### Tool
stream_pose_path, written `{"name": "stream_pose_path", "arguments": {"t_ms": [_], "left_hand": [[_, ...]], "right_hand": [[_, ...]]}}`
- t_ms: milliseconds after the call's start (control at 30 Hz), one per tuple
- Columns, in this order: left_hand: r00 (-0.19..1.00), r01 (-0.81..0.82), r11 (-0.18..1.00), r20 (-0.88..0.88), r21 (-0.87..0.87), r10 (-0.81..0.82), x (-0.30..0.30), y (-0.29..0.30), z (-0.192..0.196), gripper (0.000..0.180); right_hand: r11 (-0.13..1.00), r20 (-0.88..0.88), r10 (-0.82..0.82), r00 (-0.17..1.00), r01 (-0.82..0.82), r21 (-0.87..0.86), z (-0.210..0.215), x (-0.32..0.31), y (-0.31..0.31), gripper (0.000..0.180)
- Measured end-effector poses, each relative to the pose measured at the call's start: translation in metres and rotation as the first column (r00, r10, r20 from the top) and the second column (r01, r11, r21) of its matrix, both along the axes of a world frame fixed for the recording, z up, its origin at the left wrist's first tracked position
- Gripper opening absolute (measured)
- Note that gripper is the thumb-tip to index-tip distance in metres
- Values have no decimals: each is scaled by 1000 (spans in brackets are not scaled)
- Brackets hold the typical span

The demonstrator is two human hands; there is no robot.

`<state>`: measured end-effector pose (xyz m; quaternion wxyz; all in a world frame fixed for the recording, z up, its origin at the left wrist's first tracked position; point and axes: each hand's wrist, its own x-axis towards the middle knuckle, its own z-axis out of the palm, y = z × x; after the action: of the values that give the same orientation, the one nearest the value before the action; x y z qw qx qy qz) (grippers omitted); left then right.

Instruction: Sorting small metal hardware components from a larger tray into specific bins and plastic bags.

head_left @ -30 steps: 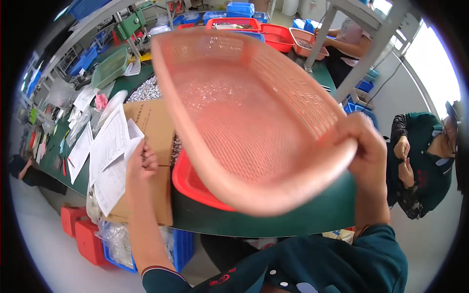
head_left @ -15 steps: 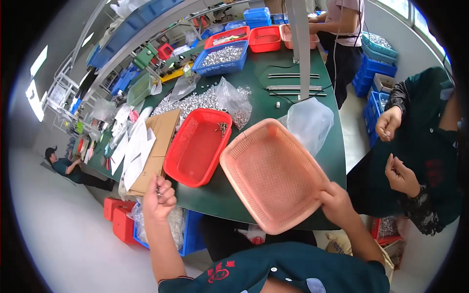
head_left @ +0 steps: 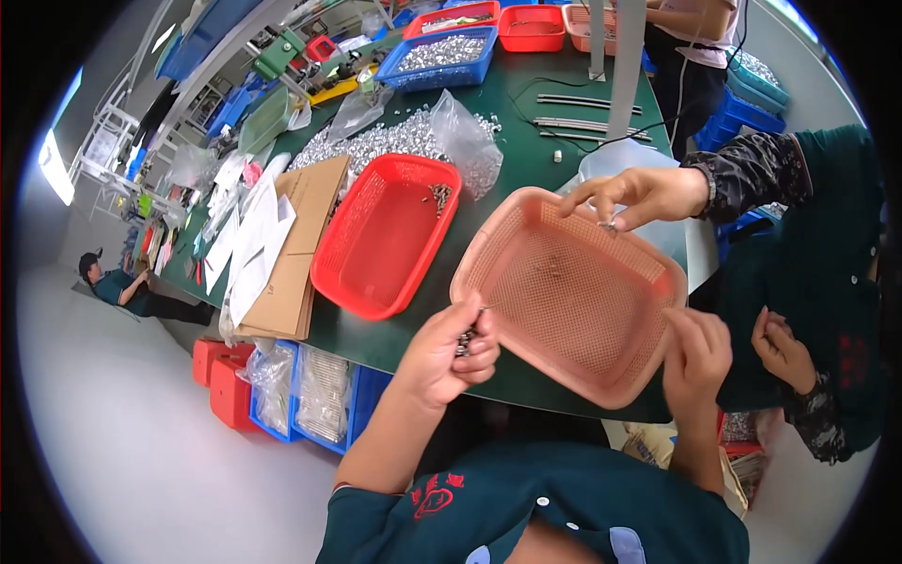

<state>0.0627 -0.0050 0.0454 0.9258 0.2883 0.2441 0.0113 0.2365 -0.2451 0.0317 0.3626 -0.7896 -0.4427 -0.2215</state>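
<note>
A pink mesh basket (head_left: 573, 315) rests at the table's near edge, with a few small dark pieces on its floor. My left hand (head_left: 449, 352) is closed around several small metal parts (head_left: 464, 340), beside the basket's left rim. At the opposite rim, my right hand (head_left: 697, 362) has its fingers curled against the basket's edge. A co-worker's hand (head_left: 648, 197) reaches over the far right rim, pinching a small shiny piece (head_left: 609, 226). To the left lies a red basket (head_left: 381, 249) with small metal parts in one corner.
Cardboard (head_left: 293, 254) and papers lie left of the red basket. Behind are a heap of shiny parts (head_left: 385, 141), a plastic bag (head_left: 467, 141) and a blue basket (head_left: 437, 61). A post (head_left: 625, 80) stands near metal rods. The co-worker's other hand (head_left: 782, 350) is at right.
The pink basket has shifted right in view. My left hand has come across to its left rim with the metal parts. The co-worker's hand has reached over the basket.
</note>
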Motion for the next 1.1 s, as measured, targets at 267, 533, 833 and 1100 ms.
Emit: {"name": "stream_pose_path", "arguments": {"t_ms": [267, 533, 833, 1100], "left_hand": [[997, 72, 995, 9, -73, -71, 2, -27, -18, 39], [997, 76, 997, -7, 26, -76, 15, -17, -20, 36], [958, 238, 971, -166, 10, -233, 69, 25, -32, 39], [914, 344, 934, -193, -99, -357, 73, 30, -31, 49]], "right_hand": [[891, -681, 443, 583, -371, 262, 4, -56, 82, 21], [911, -683, 411, 604, -244, 333, 1, -58, 101, 9], [875, -769, 382, 513, 67, 479, 5, -22, 85, 4], [947, -715, 261, 649, -29, 320, 4, -25, 87, 7]]}}
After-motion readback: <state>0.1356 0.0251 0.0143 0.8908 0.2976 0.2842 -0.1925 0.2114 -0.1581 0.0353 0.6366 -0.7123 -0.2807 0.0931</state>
